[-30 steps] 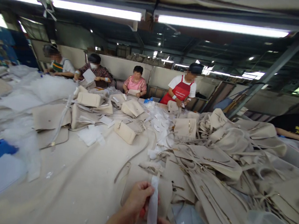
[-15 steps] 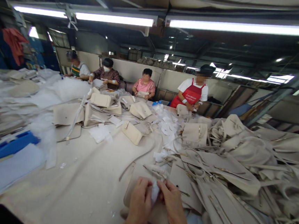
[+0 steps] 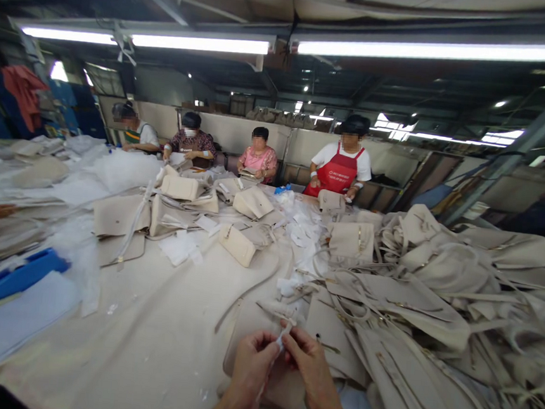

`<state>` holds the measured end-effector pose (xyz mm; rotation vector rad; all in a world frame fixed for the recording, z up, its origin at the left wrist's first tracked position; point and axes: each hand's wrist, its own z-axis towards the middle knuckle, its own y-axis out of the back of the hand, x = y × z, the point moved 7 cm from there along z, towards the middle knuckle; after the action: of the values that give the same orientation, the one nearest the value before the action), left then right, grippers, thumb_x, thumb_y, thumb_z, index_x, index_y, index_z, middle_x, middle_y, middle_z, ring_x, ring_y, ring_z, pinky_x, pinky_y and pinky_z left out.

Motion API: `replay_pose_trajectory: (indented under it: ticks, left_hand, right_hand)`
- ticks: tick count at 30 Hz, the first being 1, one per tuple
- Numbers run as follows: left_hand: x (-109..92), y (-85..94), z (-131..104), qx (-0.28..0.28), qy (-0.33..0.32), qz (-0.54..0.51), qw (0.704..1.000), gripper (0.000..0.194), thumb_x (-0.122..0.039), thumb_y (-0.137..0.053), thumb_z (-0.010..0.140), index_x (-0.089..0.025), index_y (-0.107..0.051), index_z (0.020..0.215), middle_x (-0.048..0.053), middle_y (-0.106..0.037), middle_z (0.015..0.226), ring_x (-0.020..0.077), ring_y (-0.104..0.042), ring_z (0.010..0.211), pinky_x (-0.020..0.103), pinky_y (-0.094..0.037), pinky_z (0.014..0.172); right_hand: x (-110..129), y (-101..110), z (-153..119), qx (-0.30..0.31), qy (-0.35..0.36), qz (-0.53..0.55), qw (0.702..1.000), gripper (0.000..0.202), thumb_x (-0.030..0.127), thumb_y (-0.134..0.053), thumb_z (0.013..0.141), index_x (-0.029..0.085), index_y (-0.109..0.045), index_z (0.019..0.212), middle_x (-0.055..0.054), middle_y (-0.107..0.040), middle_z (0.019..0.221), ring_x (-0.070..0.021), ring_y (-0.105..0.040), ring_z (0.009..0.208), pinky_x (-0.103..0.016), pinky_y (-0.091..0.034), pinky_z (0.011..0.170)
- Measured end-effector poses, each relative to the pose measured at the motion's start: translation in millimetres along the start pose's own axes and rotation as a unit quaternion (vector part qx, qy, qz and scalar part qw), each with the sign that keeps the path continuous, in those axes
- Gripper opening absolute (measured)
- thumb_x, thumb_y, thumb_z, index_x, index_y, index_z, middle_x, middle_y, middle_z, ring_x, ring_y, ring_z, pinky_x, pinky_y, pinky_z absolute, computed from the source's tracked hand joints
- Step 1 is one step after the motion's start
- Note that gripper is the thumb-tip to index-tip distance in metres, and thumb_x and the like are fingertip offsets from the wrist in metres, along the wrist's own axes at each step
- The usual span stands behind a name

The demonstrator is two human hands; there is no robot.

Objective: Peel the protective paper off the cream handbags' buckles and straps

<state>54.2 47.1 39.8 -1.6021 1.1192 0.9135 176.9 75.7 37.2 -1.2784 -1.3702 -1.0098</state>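
Observation:
At the lower middle, my left hand (image 3: 255, 363) and my right hand (image 3: 307, 359) meet over a beige bag (image 3: 241, 329) lying on the covered table (image 3: 146, 340). Both hands are closed, with fingertips pinching a small piece of white wrapping (image 3: 281, 341) between them. A thin beige strap end with a bit of metal shows just above the fingertips. Part of the bag is hidden under my hands and wrists.
Beige bags and straps (image 3: 416, 306) are heaped on the right. More bags (image 3: 238, 243) and white paper (image 3: 180, 247) lie ahead. A blue tray (image 3: 15, 277) sits at left. Several people work across the table, one in a red apron (image 3: 337, 172).
The white wrapping between my hands looks narrower, and the strap end now shows above it. The person in the red apron has moved their hands apart. The view has shifted slightly.

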Motion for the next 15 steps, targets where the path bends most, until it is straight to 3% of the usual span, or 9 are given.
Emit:
replay_pose_trajectory:
  ticks: [4, 7, 11, 13, 15]
  left_hand:
    - [-1, -7.5, -1, 0.032, 0.022, -0.045, 0.998, 0.04, -0.047, -0.078, 0.058, -0.013, -0.071, 0.076, 0.004, -0.067, 0.063, 0.0182, -0.058, 0.062, 0.028, -0.044, 0.064]
    - [-1, -3.3, 2, 0.027, 0.004, -0.009, 1.0, 0.044, -0.051, -0.081, 0.053, -0.013, -0.072, 0.074, 0.004, -0.068, 0.066, 0.0175, -0.058, 0.065, 0.027, -0.044, 0.065]
    - [7, 11.7, 13, 0.002, 0.008, 0.082, 0.997, 0.054, -0.06, -0.078, 0.052, -0.014, -0.072, 0.08, 0.003, -0.068, 0.069, 0.0175, -0.056, 0.064, 0.025, -0.042, 0.058]
    - [8, 16.2, 21, 0.006, 0.01, 0.125, 0.992, 0.057, -0.064, -0.076, 0.052, -0.015, -0.071, 0.08, 0.001, -0.065, 0.066, 0.0168, -0.054, 0.062, 0.025, -0.041, 0.056]
    - [7, 19.7, 26, 0.006, 0.013, 0.161, 0.987, 0.057, -0.065, -0.076, 0.052, -0.015, -0.07, 0.078, 0.0, -0.063, 0.063, 0.0158, -0.052, 0.059, 0.024, -0.039, 0.054]
  right_hand:
    - [0, 3, 4, 0.017, 0.004, 0.0, 1.0, 0.035, 0.045, -0.071, 0.068, 0.016, -0.07, 0.089, 0.005, -0.054, 0.054, -0.0107, -0.045, 0.047, -0.022, -0.03, 0.045]
    - [6, 2, 3, -0.032, 0.016, 0.027, 0.999, 0.028, 0.042, -0.072, 0.066, 0.016, -0.065, 0.075, 0.007, -0.048, 0.049, -0.0086, -0.043, 0.044, -0.021, -0.029, 0.044]
    - [9, -5, 4, -0.089, 0.024, 0.009, 0.996, 0.028, 0.042, -0.068, 0.066, 0.018, -0.066, 0.081, 0.005, -0.056, 0.054, -0.0099, -0.05, 0.047, -0.021, -0.036, 0.045]
    - [4, 8, 3, -0.104, 0.011, -0.023, 0.994, 0.032, 0.043, -0.063, 0.07, 0.019, -0.07, 0.088, 0.002, -0.064, 0.062, -0.0132, -0.057, 0.05, -0.022, -0.038, 0.044]
    - [-4, 42, -12, -0.133, -0.005, -0.073, 0.988, 0.035, 0.046, -0.057, 0.074, 0.02, -0.072, 0.094, -0.001, -0.07, 0.072, -0.0167, -0.063, 0.057, -0.025, -0.043, 0.047]
